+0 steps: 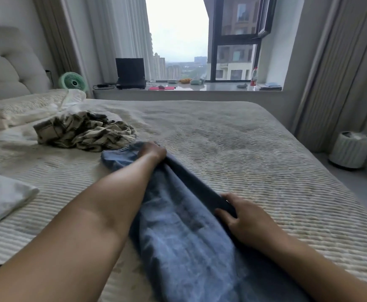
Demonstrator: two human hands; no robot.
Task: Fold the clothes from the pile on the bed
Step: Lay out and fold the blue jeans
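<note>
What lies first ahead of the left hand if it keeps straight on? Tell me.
The left hand, gripping the jeans, points up the bed and slightly left. Just past the jeans' far edge it would probably meet the plaid shirt, though depth is hard to judge.

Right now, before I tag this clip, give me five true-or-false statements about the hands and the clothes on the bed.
1. The left hand grips the far end of the blue jeans. True.
2. The right hand holds the plaid garment. False: it holds the jeans' edge.
3. The plaid garment lies crumpled, left of the jeans. True.
4. The jeans hang in the air. False: they lie on the bed.
5. A green fan sits on the bed's right. False: left, by the headboard.
</note>
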